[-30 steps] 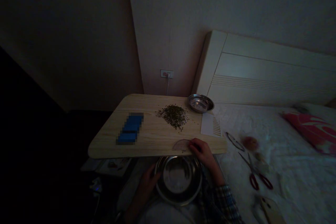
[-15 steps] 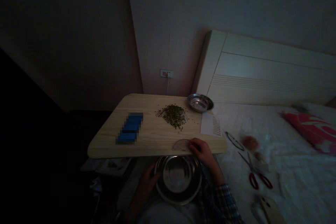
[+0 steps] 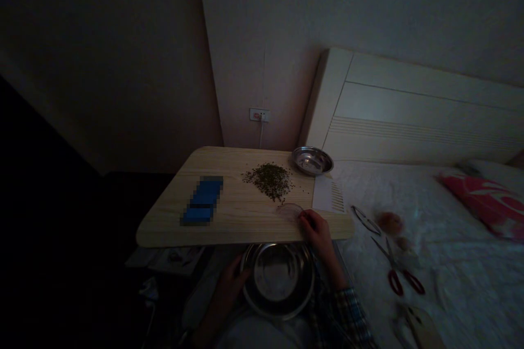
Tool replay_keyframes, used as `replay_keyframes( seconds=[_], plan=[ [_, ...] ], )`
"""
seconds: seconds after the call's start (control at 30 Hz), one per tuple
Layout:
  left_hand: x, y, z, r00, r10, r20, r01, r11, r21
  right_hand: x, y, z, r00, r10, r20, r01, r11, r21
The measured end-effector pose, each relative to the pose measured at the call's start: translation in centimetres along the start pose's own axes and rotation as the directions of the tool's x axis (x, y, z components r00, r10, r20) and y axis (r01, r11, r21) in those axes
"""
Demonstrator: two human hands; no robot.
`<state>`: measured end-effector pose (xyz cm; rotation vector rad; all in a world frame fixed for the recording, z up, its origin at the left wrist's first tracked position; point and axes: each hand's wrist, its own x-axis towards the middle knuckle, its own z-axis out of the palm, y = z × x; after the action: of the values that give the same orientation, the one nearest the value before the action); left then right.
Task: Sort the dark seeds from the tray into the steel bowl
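My left hand [image 3: 230,283] is closed on the left rim of a large metal bowl [image 3: 278,313], held just below the table's front edge. A smaller round metal shape shows inside the bowl; I cannot tell whether it is a second bowl or its base. In my right hand [image 3: 317,232], pinched between thumb and fingers, is a clear half-round protractor [image 3: 290,210] over the front of the table. Just beyond it lies a spread pile of small dark green beans [image 3: 269,179], with loose ones scattered around.
On the wooden table [image 3: 245,229] are a blurred-out blue item [image 3: 202,200], a shallow metal bowl [image 3: 312,161] and a white slotted card [image 3: 327,194]. Scissors [image 3: 396,270], tweezers-like tool [image 3: 366,220], a round reddish thing [image 3: 389,222] and a phone [image 3: 423,327] lie on the bed.
My right hand has moved the protractor slightly away from me and to the right, toward the beans. My left hand and the large bowl stay put.
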<state>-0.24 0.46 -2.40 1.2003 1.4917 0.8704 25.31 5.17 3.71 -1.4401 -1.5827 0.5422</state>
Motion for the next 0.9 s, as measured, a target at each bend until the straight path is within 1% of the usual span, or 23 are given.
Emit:
replay_keyframes(
  seconds=[0.1,0.23,0.37,0.43,0.53,0.7,0.83,0.9],
  plan=[
    [0.0,0.0,0.0,1.0,-0.015,-0.011,0.015,1.0,0.005,0.1,0.3,0.1,0.996,0.028,-0.089,-0.027,1.0,0.009],
    [0.1,-0.2,0.0,1.0,0.003,0.002,-0.003,1.0,0.027,0.4,1.0,0.2,0.974,0.093,-0.205,-0.091,0.996,0.016],
    [0.3,-0.6,0.1,0.999,-0.007,-0.045,0.009,0.999,0.039,0.7,1.4,0.4,0.943,0.137,-0.303,-0.14,0.99,0.013],
    [0.4,-0.7,0.1,0.998,-0.02,-0.058,0.022,0.999,0.042,0.8,1.6,0.6,0.941,0.138,-0.31,-0.142,0.99,0.009],
    [0.4,-0.5,0.0,0.999,-0.033,-0.042,0.035,0.998,0.056,0.9,1.9,0.8,0.953,0.118,-0.28,-0.124,0.992,-0.006],
    [0.2,0.2,-0.3,1.0,0.006,0.001,-0.006,0.998,0.057,0.9,2.1,1.0,0.952,0.112,-0.284,-0.126,0.992,-0.029],
    [0.5,-0.2,-0.2,1.0,0.017,0.004,-0.018,0.998,0.056,0.8,1.8,1.0,0.961,0.104,-0.257,-0.118,0.992,-0.038],
    [0.6,-0.5,-0.1,1.0,0.005,-0.001,-0.005,0.998,0.065,0.8,1.8,1.0,0.964,0.094,-0.25,-0.11,0.993,-0.047]
  ],
)
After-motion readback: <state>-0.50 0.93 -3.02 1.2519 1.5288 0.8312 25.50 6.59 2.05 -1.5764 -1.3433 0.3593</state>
